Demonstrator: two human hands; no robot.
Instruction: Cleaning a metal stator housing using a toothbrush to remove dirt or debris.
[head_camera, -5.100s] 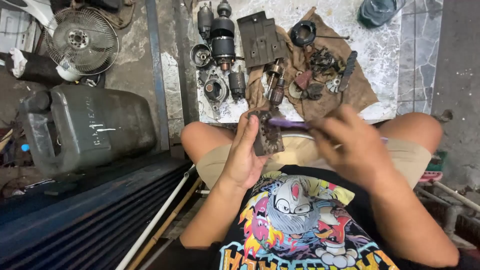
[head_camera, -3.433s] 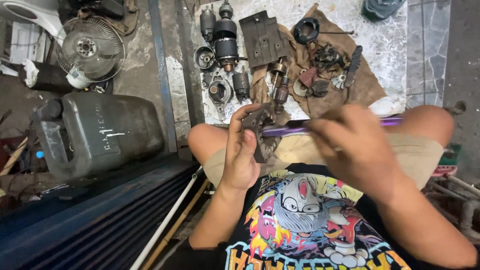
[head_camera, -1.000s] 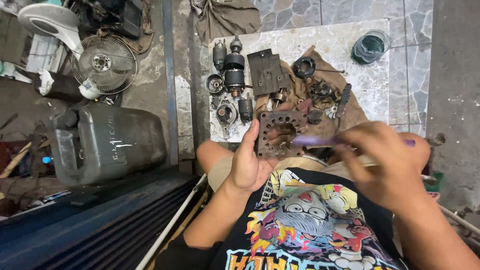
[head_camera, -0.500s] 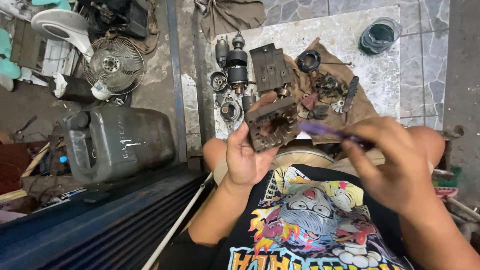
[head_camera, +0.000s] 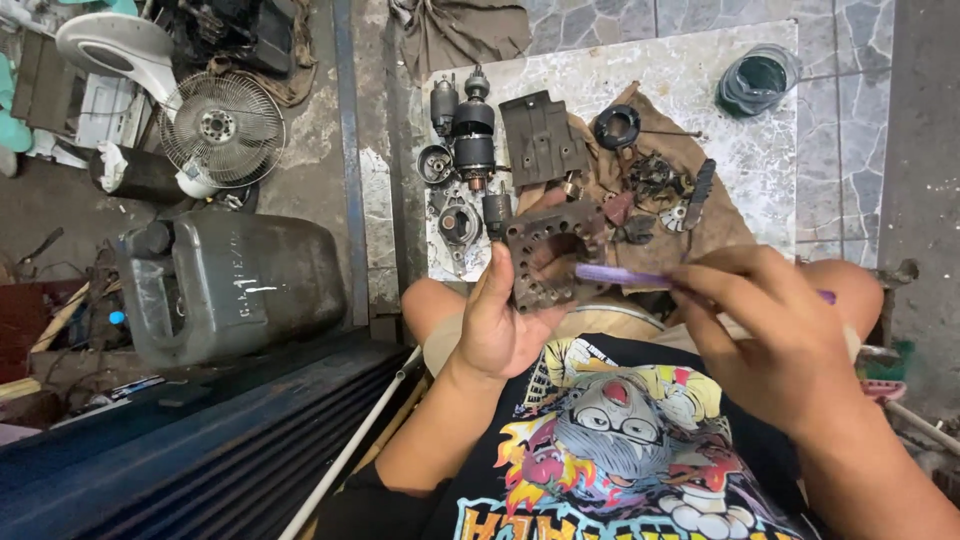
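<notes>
Fingers (head_camera: 498, 275) of left hand (head_camera: 500, 330) gripping perforated metal plate (head_camera: 545, 252); right hand (head_camera: 775, 335) pinching purple brush (head_camera: 620, 275), bristles touching plate.

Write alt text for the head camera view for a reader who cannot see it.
A seated person's left hand holds up a grimy metal plate with holes while the right hand points a purple brush at it. Beyond lie dismantled motor parts on a brown cloth, with a grey jerrycan and a fan to the left.

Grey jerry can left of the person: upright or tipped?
Tipped. The grey jerry can lies on its broad side on the floor, handle end at its left.
</notes>
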